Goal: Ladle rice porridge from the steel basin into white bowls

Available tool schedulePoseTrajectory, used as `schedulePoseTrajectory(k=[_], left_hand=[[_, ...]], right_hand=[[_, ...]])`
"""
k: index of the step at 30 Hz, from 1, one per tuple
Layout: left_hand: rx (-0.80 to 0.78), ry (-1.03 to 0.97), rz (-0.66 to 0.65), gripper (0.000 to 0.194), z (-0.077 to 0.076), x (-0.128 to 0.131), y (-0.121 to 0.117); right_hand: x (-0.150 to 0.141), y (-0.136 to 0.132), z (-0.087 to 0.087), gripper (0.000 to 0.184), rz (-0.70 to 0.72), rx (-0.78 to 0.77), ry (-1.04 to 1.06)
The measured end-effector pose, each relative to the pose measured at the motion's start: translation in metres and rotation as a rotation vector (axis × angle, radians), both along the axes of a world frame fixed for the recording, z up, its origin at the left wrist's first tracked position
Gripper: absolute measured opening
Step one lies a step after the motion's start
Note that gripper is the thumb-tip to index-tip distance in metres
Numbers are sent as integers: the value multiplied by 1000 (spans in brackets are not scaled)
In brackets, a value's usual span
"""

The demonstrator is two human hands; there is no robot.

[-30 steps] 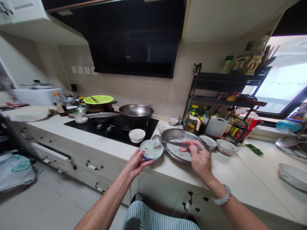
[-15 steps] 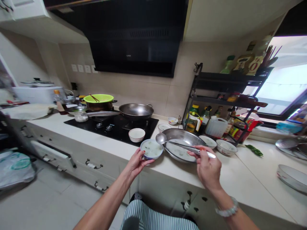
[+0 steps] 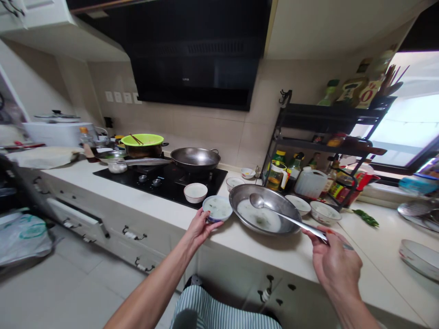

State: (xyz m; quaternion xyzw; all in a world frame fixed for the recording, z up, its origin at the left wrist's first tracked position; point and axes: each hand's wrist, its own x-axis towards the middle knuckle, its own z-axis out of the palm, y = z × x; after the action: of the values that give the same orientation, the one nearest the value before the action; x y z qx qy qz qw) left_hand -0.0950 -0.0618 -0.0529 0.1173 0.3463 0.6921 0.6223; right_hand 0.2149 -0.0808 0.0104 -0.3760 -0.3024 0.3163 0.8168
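My left hand point(image 3: 200, 227) grips the near rim of a small blue-edged bowl point(image 3: 217, 208) of pale soup that rests on the white counter point(image 3: 346, 256). My right hand point(image 3: 336, 265) is closed on the end of a long metal ladle point(image 3: 286, 217). The ladle's scoop hangs over a wide steel basin point(image 3: 264, 214) holding a little pale soup. The basin sits just right of the small bowl.
A white bowl point(image 3: 195, 192) stands on the black hob point(image 3: 161, 179) beside a wok point(image 3: 195, 158) and a pot under a green lid point(image 3: 143, 140). Small bowls point(image 3: 324, 211) and a black rack point(image 3: 322, 146) of bottles stand behind the basin. A plate point(image 3: 420, 252) lies far right.
The ladle has swung from over the small bowl rightward to above the steel basin, and my right hand has drawn back to the right. The left hand stays on the small bowl.
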Motion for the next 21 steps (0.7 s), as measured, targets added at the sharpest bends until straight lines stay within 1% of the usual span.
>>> schedulePoseTrajectory(k=[5,10,17,21], left_hand=[[32,1,9,30,-5,5,9],[61,18,53,26,-8,11,17],[64,45,108,37,-4,22,25],[46,80,150,31,-2,28,32]], right_hand=[[9,-6,-6,15,-24,-53,9],[9,-13,-5,14,-35,-57,37],[13,-15,-11,12,-32,-75,79],[20,-16,-17,13,-44,-90,83]])
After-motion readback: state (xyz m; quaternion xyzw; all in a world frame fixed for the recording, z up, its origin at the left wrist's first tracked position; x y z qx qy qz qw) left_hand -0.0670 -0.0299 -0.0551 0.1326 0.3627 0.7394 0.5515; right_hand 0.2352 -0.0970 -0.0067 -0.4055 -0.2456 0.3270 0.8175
